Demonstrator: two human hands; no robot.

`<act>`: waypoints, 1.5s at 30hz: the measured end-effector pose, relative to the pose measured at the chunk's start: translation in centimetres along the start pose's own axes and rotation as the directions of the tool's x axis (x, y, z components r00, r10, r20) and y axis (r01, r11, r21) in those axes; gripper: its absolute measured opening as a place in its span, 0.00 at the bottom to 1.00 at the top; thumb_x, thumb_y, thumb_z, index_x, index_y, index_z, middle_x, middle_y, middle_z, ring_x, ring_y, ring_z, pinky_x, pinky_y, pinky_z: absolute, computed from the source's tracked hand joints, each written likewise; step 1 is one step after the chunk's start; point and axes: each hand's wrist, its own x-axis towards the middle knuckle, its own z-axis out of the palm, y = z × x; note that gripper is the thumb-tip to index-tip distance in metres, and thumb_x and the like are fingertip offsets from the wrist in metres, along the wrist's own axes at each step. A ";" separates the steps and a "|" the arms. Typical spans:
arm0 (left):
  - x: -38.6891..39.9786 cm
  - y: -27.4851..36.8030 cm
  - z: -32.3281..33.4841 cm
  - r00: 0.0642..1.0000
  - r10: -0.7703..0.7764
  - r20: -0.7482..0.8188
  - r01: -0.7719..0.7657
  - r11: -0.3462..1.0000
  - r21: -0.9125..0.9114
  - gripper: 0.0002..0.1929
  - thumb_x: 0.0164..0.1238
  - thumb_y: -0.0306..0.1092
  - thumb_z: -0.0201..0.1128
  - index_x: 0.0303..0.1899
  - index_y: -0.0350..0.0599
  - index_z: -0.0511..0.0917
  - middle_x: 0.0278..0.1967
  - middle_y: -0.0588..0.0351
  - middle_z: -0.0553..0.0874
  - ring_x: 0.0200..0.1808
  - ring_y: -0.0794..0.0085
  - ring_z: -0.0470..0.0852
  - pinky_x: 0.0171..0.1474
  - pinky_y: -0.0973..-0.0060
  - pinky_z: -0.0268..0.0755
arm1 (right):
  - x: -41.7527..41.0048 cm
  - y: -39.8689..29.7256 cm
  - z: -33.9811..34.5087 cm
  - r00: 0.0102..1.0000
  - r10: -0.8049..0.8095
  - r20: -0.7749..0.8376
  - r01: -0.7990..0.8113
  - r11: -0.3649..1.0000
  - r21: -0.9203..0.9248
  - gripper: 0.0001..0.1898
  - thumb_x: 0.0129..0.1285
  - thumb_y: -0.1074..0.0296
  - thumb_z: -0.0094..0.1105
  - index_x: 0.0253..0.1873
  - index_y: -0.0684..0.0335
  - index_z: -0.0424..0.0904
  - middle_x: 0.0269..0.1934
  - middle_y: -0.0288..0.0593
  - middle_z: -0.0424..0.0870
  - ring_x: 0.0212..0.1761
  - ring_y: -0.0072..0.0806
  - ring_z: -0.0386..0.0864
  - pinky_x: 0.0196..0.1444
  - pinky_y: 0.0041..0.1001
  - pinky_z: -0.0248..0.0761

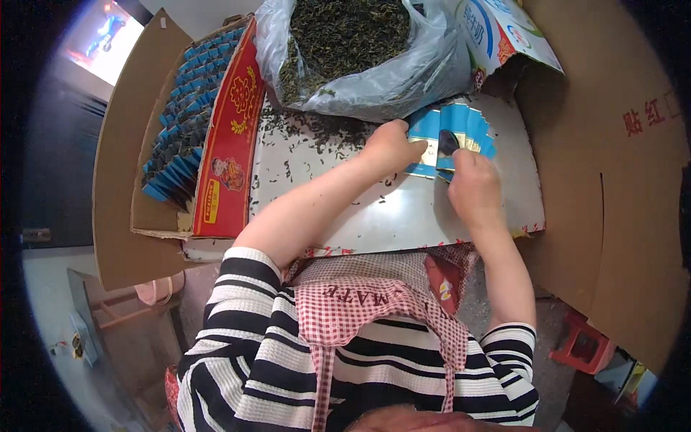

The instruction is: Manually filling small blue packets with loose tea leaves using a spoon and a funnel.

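Note:
My left hand (397,144) rests at the left edge of a blue and gold printed packet (425,162), its thumb and fingers on the packet. Just right of it, my right hand (475,181) grips a small dark oval thing (448,142), perhaps a scoop, at the front of a fanned stack of blue packets (475,127). Beyond both hands stands an open clear plastic bag (372,92) of loose dried tea leaves (351,38). At the left, many blue-topped packets with dark contents (189,113) stand in rows in a red printed cardboard box (227,162).
Loose leaves (302,135) lie scattered over the white work surface (388,221). A printed carton (505,32) stands behind at the right, beside a large brown cardboard sheet (604,162). A red plastic stool (583,345) is on the floor at lower right.

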 end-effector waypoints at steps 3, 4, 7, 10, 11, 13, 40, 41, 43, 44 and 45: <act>0.6 -0.6 0.6 0.997 0.071 -0.039 -0.066 0.992 0.109 0.30 0.52 0.48 0.72 0.44 0.25 0.76 0.33 0.48 0.84 0.34 0.71 0.84 0.34 0.73 0.77 | -0.8 -0.7 0.8 0.995 0.046 -0.092 -0.034 0.992 0.125 0.04 0.57 0.79 0.54 0.37 0.65 0.75 0.31 0.50 0.81 0.35 0.49 0.79 0.39 0.42 0.72; 0.7 -0.9 0.9 0.994 0.092 -0.059 -0.086 0.991 0.099 0.33 0.51 0.52 0.72 0.44 0.26 0.76 0.34 0.44 0.85 0.36 0.64 0.85 0.38 0.71 0.78 | -1.1 -0.9 1.0 0.995 0.044 -0.090 -0.033 0.992 0.125 0.04 0.57 0.79 0.54 0.37 0.65 0.75 0.31 0.50 0.81 0.35 0.49 0.79 0.39 0.42 0.72; 0.3 -0.3 0.7 0.999 0.046 -0.026 -0.046 0.999 0.000 0.31 0.51 0.53 0.71 0.42 0.27 0.77 0.31 0.46 0.85 0.32 0.65 0.84 0.36 0.70 0.77 | -2.1 -1.7 1.1 0.992 0.081 -0.093 -0.061 0.976 0.208 0.04 0.58 0.79 0.56 0.38 0.65 0.76 0.32 0.51 0.81 0.35 0.48 0.79 0.39 0.41 0.72; 0.6 -1.2 0.6 0.997 -0.028 0.072 0.037 0.991 -0.132 0.26 0.54 0.49 0.71 0.37 0.30 0.78 0.25 0.53 0.84 0.25 0.74 0.81 0.27 0.71 0.74 | -2.7 -2.9 1.0 0.984 0.111 -0.137 -0.061 0.944 0.324 0.04 0.58 0.80 0.56 0.39 0.66 0.77 0.32 0.51 0.81 0.35 0.48 0.80 0.38 0.39 0.73; 0.8 -1.8 0.6 0.992 -0.033 0.120 0.054 0.983 -0.178 0.24 0.54 0.49 0.71 0.36 0.32 0.78 0.24 0.54 0.83 0.24 0.75 0.80 0.26 0.71 0.73 | -2.9 -3.4 1.0 0.981 0.110 -0.160 -0.048 0.935 0.351 0.04 0.57 0.80 0.57 0.38 0.66 0.76 0.31 0.51 0.80 0.34 0.48 0.79 0.37 0.39 0.72; -0.7 0.0 -0.2 0.981 -0.064 0.186 0.108 0.965 -0.238 0.22 0.55 0.47 0.71 0.36 0.34 0.78 0.25 0.55 0.83 0.25 0.76 0.80 0.27 0.72 0.73 | -3.5 -3.6 1.0 0.975 0.127 -0.185 -0.052 0.930 0.365 0.04 0.56 0.81 0.57 0.37 0.66 0.75 0.30 0.50 0.80 0.33 0.48 0.78 0.36 0.40 0.72; -4.3 -2.0 -1.4 0.982 0.135 0.129 -0.147 0.986 0.085 0.32 0.48 0.38 0.72 0.55 0.30 0.75 0.33 0.53 0.83 0.34 0.74 0.81 0.39 0.75 0.75 | -4.9 -5.3 5.2 0.761 0.634 0.137 -0.288 0.141 0.947 0.05 0.70 0.76 0.52 0.47 0.69 0.72 0.43 0.45 0.82 0.44 0.26 0.81 0.50 0.25 0.75; -4.4 -1.8 -1.5 0.980 0.105 0.168 -0.119 0.990 0.078 0.32 0.47 0.40 0.73 0.54 0.30 0.75 0.33 0.52 0.83 0.35 0.73 0.82 0.39 0.75 0.76 | -4.9 -5.5 5.2 0.741 0.647 0.179 -0.278 0.052 0.959 0.05 0.70 0.75 0.52 0.48 0.68 0.71 0.43 0.46 0.82 0.45 0.27 0.82 0.50 0.25 0.75; -4.7 -1.5 -1.8 0.974 0.127 0.189 -0.138 0.989 0.046 0.33 0.46 0.40 0.73 0.54 0.31 0.74 0.34 0.51 0.83 0.36 0.72 0.82 0.41 0.74 0.75 | -4.9 -6.0 5.2 0.744 0.644 0.178 -0.260 0.033 0.965 0.06 0.70 0.75 0.52 0.48 0.68 0.71 0.44 0.46 0.81 0.45 0.27 0.82 0.51 0.26 0.75; -4.9 -1.5 -1.9 0.965 0.149 0.214 -0.156 0.988 0.015 0.33 0.44 0.40 0.74 0.54 0.32 0.74 0.35 0.50 0.84 0.38 0.71 0.82 0.42 0.74 0.75 | -5.0 -6.3 5.2 0.743 0.645 0.178 -0.244 0.013 0.970 0.06 0.70 0.75 0.52 0.48 0.68 0.71 0.44 0.46 0.81 0.45 0.28 0.82 0.51 0.26 0.76; -5.1 -2.0 -1.7 0.967 0.146 0.208 -0.152 0.988 0.014 0.33 0.44 0.40 0.74 0.54 0.32 0.74 0.35 0.50 0.84 0.38 0.71 0.82 0.42 0.74 0.75 | -5.0 -6.7 5.1 0.747 0.640 0.181 -0.245 0.011 0.969 0.06 0.70 0.75 0.52 0.48 0.68 0.71 0.44 0.46 0.81 0.45 0.28 0.82 0.51 0.26 0.76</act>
